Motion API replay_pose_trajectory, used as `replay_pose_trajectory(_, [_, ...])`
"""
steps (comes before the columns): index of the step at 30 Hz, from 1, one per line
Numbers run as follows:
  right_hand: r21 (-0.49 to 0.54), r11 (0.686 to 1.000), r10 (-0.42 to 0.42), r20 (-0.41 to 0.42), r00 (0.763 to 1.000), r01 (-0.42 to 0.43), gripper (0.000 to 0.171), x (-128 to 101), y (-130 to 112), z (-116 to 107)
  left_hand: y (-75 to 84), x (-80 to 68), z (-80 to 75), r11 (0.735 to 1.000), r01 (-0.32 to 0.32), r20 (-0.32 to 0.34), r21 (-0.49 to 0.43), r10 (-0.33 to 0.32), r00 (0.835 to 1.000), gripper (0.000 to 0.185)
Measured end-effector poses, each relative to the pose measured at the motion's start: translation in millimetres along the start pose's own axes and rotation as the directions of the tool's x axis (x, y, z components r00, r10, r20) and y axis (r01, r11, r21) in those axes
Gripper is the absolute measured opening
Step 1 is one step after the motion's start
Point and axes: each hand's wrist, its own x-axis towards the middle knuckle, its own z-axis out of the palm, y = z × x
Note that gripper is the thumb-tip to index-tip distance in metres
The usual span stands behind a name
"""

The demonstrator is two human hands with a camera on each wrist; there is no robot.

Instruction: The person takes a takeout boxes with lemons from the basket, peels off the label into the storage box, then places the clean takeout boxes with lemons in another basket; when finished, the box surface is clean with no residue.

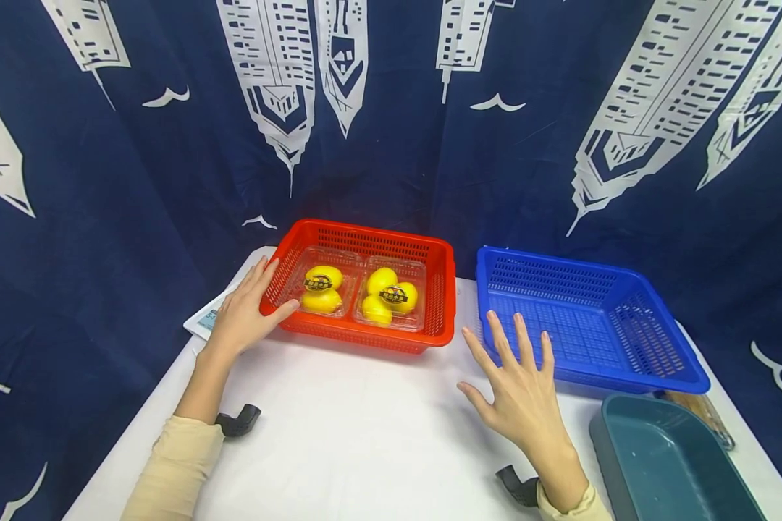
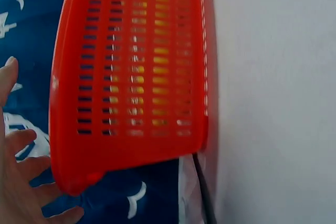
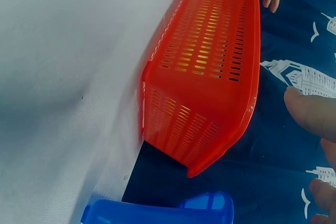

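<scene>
Left hand laid against the near-left corner of the red basket, fingers straight along its left wall, thumb touching the front rim; released, curled round nothing. Right hand hovering flat over the white worktop, fingers spread and straight, gripping nothing, tips just beside the near-left corner of the blue basket.

Red basket standing upright at the back of the worktop, left of centre, long axis running left to right, open side up. Rectangular, bright red plastic, slotted walls with a smooth rolled rim. Inside, two clear plastic boxes side by side, each with yellow lemons and a dark round label.

Blue basket of the same slotted kind to the right, apart from the red one. Dark teal tray at the near right corner. Flat white device behind the left hand. Navy curtain with white tower prints all round.
</scene>
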Motion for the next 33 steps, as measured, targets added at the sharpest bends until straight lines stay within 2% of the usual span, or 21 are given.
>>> replay_pose_trajectory(7, [0.006, 1.0, 0.004, 0.0, 1.0, -0.004, 0.073, 0.0, 0.0, -0.2, -17.9, 3.9, 3.1, 0.99, 0.067, 0.004, -0.125, -0.067, 0.998, 0.084])
replay_pose_trajectory(13, [0.01, 1.0, 0.01, 0.013, 1.0, -0.01, 0.074, -0.6, 0.1, -0.7, -27.5, 3.4, 10.2, 0.967, 0.123, 0.049, -0.224, -0.115, 0.992, 0.088])
replay_pose_trajectory(21, [0.012, 1.0, 0.005, 0.005, 1.0, -0.005, 0.073, 0.0, 1.0, -1.1, -31.0, 5.7, 14.8, 0.952, 0.14, 0.074, -0.272, -0.124, 0.989, 0.091])
replay_pose_trajectory(33, [0.025, 1.0, 0.002, 0.0, 1.0, -0.002, 0.073, 1.1, -0.6, 3.0, -35.3, 6.2, 23.1, 0.925, 0.163, 0.069, -0.344, -0.148, 0.987, 0.092])
